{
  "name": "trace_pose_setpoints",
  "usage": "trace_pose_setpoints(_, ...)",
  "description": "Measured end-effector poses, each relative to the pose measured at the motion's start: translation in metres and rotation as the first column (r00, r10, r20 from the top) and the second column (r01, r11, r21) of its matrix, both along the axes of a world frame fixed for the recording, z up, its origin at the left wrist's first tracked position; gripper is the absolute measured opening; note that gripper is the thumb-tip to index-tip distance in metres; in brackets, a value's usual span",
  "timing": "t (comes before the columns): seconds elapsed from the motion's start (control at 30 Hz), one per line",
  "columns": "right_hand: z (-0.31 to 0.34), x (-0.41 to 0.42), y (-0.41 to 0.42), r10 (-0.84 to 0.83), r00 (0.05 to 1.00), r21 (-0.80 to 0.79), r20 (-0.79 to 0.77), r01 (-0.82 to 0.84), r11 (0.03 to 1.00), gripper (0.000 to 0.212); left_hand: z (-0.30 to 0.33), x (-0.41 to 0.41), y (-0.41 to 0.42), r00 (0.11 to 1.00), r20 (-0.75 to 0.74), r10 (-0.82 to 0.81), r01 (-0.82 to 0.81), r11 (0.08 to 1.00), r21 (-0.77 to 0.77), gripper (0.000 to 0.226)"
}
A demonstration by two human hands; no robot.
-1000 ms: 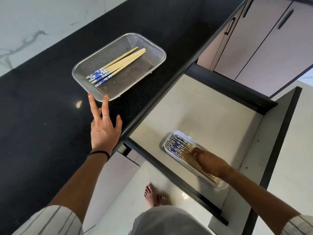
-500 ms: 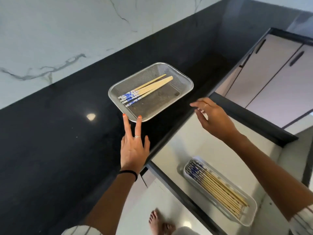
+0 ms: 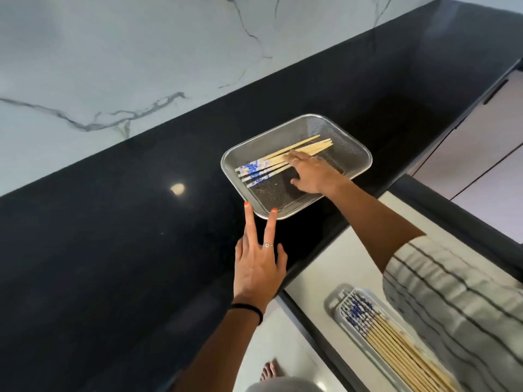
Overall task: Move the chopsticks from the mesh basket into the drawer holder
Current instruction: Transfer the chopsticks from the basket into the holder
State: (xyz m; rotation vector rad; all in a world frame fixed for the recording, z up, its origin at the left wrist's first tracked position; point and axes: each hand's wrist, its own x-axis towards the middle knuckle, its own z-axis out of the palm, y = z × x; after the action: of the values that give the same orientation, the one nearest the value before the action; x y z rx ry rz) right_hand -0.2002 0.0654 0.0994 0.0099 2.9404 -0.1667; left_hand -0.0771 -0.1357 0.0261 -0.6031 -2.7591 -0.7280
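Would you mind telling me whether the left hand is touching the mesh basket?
Touching: in the head view, two straight fingers of the left hand rest against the mesh basket at its near rim.

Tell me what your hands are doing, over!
Right hand on chopsticks in mesh basket, no grip yet. Left hand steadying basket rim. Nothing blocking drawer holder.

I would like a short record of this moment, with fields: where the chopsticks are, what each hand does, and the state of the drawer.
basket: mesh basket on the black counter, near its front edge
chopsticks in basket: a small bundle, blue ends pointing left
right hand: right hand inside the basket, fingers laid on the bundle; grip not clearly closed
left hand: left hand flat on the counter, two fingertips at the basket rim
drawer: drawer open
holder: drawer holder already has many chopsticks
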Motion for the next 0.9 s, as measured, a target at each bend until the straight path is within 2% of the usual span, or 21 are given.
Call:
trace_pose_setpoints(0.17,-0.005,-0.008,-0.011,0.022,0.992,0.141,-0.124,-0.004,0.990,0.068,-0.002,-0.001,0.000,1.000,-0.005,-0.013,0.013,1.000,-0.010,0.080)
trace_pose_setpoints(0.3,-0.007,-0.012,-0.020,0.061,0.991,0.268,-0.119,-0.027,0.963,0.076,-0.001,-0.001,0.000,1.000,-0.006,-0.015,0.015,1.000,-0.022,0.078)
trace_pose_setpoints(0.43,-0.008,-0.014,-0.017,0.072,0.994,0.322,-0.087,-0.040,0.946,0.060,-0.002,0.000,0.001,1.000,-0.015,-0.012,0.011,1.000,-0.021,0.078)
trace_pose_setpoints(0.5,-0.010,-0.013,-0.017,0.059,0.997,0.330,-0.044,-0.041,0.943,0.051,-0.001,0.000,0.001,1.000,-0.014,-0.014,0.013,1.000,-0.022,0.078)
trace_pose_setpoints(0.63,-0.003,-0.009,-0.017,0.070,0.997,0.361,-0.027,-0.056,0.931,0.049,-0.001,0.000,0.001,1.000,-0.016,-0.012,0.011,1.000,-0.021,0.078)
trace_pose_setpoints(0.73,0.014,-0.002,-0.011,0.118,0.988,0.363,-0.098,-0.075,0.929,0.051,0.000,0.000,0.001,1.000,-0.020,-0.003,0.003,1.000,-0.023,0.079)
trace_pose_setpoints(0.9,0.050,0.034,0.003,0.102,0.948,0.239,-0.301,-0.029,0.971,0.044,0.001,0.000,0.000,1.000,-0.005,-0.009,0.009,1.000,-0.018,0.077)
